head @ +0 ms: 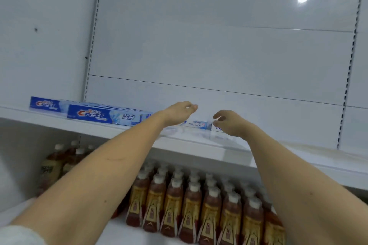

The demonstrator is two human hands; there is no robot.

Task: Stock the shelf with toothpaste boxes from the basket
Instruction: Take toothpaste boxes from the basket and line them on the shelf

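left hand (pixel 180 112) and right hand (pixel 229 123) loose above white shelf (pixel 219 153), bottles (pixel 199 201) below

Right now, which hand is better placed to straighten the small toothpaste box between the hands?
Probably the right hand: it hovers lower, beside the small toothpaste box; the left hand is raised above it.

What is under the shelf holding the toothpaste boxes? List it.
Under the shelf: rows of white-capped brown bottles on a lower shelf. The forearms cover some of them at both sides.
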